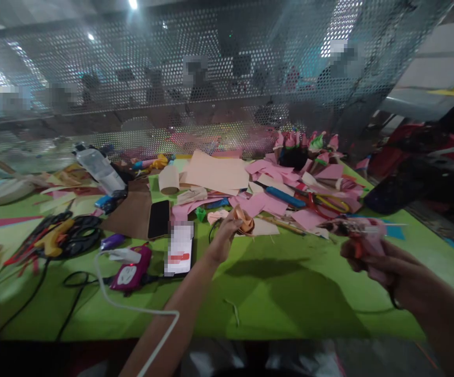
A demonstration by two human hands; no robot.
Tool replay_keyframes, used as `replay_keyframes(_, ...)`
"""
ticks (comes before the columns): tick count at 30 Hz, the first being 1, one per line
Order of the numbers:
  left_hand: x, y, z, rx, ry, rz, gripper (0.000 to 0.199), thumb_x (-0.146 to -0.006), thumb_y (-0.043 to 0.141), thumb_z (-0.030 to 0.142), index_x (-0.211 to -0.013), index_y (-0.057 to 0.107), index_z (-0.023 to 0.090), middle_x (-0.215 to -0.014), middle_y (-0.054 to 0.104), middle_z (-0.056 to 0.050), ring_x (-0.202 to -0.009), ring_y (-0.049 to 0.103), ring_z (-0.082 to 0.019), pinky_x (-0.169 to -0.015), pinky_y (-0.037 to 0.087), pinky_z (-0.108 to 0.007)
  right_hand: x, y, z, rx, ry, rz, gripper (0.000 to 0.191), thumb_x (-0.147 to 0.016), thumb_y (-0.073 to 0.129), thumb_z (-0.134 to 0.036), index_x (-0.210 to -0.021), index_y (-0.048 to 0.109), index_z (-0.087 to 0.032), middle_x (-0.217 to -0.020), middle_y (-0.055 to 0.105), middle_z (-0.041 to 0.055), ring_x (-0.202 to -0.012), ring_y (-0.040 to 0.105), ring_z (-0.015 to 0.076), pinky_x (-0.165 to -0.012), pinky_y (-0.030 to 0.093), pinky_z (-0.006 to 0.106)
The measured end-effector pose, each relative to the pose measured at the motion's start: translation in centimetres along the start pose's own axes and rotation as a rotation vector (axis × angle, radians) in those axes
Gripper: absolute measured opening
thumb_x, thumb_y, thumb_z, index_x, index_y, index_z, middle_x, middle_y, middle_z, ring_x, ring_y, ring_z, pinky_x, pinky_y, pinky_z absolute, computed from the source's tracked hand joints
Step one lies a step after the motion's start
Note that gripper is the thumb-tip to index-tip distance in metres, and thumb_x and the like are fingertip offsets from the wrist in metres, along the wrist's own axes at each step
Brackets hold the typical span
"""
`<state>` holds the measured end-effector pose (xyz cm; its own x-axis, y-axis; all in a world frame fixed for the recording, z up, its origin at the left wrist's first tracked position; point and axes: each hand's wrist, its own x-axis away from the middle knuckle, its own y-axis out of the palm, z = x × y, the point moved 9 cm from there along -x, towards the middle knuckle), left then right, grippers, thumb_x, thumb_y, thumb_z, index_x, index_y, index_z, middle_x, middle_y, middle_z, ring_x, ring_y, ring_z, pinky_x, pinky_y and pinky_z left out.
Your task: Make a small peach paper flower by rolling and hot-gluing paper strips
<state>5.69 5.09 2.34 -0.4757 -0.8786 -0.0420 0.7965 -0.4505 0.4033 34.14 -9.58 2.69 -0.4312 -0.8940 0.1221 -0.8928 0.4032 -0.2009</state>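
Head view: my left hand [222, 240] pinching peach paper flower [246, 222] between thumb and fingers, near front edge of pink paper scraps [264, 203]; cannot tell if flower touches green table [290, 293]. My right hand [386, 262] wrapped round pink glue gun [372, 235], nozzle pointing left, well apart from flower. Lit phone [180, 246] beside left forearm. Blue cutter [285, 197] on scraps.

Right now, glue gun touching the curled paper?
Apart. Head view: right hand holds the glue gun well right of the curled paper in the left hand, table showing between.
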Motion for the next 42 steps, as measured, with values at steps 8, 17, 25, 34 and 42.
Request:
replay_keyframes(8, -0.2, 0.0, -0.1, -0.035, 0.018, -0.032, 0.027, -0.071, 0.068, 0.039, -0.087, 0.064, 0.018, -0.075, 0.061, -0.001, -0.075, 0.053, -0.016, -0.076, 0.041, -0.030, 0.0, 5.9, -2.2, -0.157, -0.046, -0.300, 0.030, -0.071, 0.076, -0.044, -0.086, 0.074, -0.018, -0.058, 0.055, 0.0023, -0.048, 0.039, 0.0125, -0.044, 0.030, 0.029)
replay_keyframes(17, -0.2, 0.2, -0.4, 0.006, -0.030, -0.010, 0.027, -0.068, 0.067, 0.037, -0.085, 0.064, 0.017, -0.075, 0.061, -0.001, -0.075, 0.053, -0.017, -0.078, 0.039, -0.031, -0.2, 8.1, -5.7, 0.006, -0.141, -0.279, 0.038, -0.061, 0.080, -0.053, -0.070, 0.073, -0.017, -0.054, 0.055, 0.0014, -0.048, 0.037, 0.0106, -0.042, 0.035, 0.025)
replay_keyframes(25, -0.2, -0.1, -0.7, 0.056, -0.071, 0.018, 0.029, -0.065, 0.068, 0.037, -0.085, 0.062, 0.018, -0.076, 0.061, -0.001, -0.075, 0.053, -0.016, -0.075, 0.037, -0.030, -0.3, 7.9, -5.9, -0.006, -0.105, -0.213, 0.039, -0.058, 0.084, -0.052, -0.075, 0.072, -0.018, -0.074, 0.071, 0.0083, -0.056, 0.046, 0.0132, -0.047, 0.039, 0.026)
replay_keyframes(34, 0.0, 0.6, -0.4, 0.163, -0.053, 0.022, 0.027, -0.066, 0.068, 0.036, -0.084, 0.062, 0.017, -0.075, 0.062, 0.000, -0.072, 0.055, -0.015, -0.071, 0.040, -0.030, -1.1, 11.2, -4.5, -0.225, -0.113, -0.051, 0.033, -0.053, 0.085, -0.037, -0.076, 0.070, -0.019, -0.068, 0.066, 0.0006, -0.054, 0.048, 0.0114, -0.049, 0.037, 0.025)
replay_keyframes(42, 0.1, 1.0, -0.9, 0.117, -0.076, 0.009, 0.030, -0.064, 0.069, 0.039, -0.084, 0.062, 0.018, -0.080, 0.066, -0.002, -0.080, 0.059, -0.019, -0.075, 0.043, -0.031, -1.1, 16.5, -6.0, -0.337, -0.174, -0.114, 0.031, -0.053, 0.081, -0.030, -0.080, 0.069, -0.018, -0.073, 0.069, 0.0014, -0.061, 0.056, 0.0149, -0.056, 0.044, 0.028)
